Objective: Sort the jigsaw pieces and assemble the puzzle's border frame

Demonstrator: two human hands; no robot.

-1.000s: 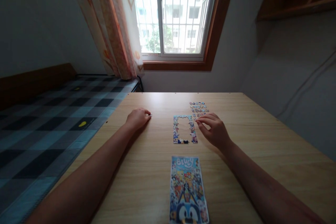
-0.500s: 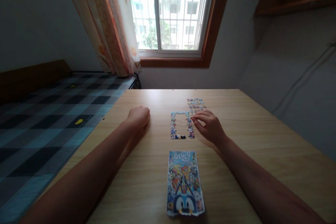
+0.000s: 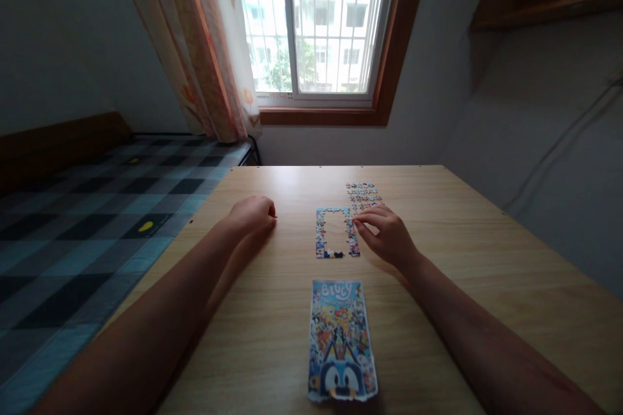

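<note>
My left hand (image 3: 252, 215) is closed above the left part of the table, its fingertips pressed together. A tiny dark edge shows at those fingertips, too small to name. The fingers of my right hand (image 3: 387, 232) are pinched at the right side of a jigsaw puzzle border (image 3: 320, 233); whatever they hold is hidden. This border is a joined rectangle of pieces around bare wood, with a gap in its bottom edge near the right corner. Behind it lie loose puzzle pieces (image 3: 364, 192) in several short rows, the nearest partly covered by my right hand.
A colourful picture sheet or packet (image 3: 342, 340) marked "Bluey" lies at the front of the wooden table (image 3: 272, 337). Left of the table is a bed with a checked cover (image 3: 92, 233). A barred window (image 3: 331, 26) and a curtain (image 3: 204, 45) are behind.
My left hand has turned slightly and shifted a little left, so its fingertips show more. My right hand stays at the border's right side, almost unmoved.
</note>
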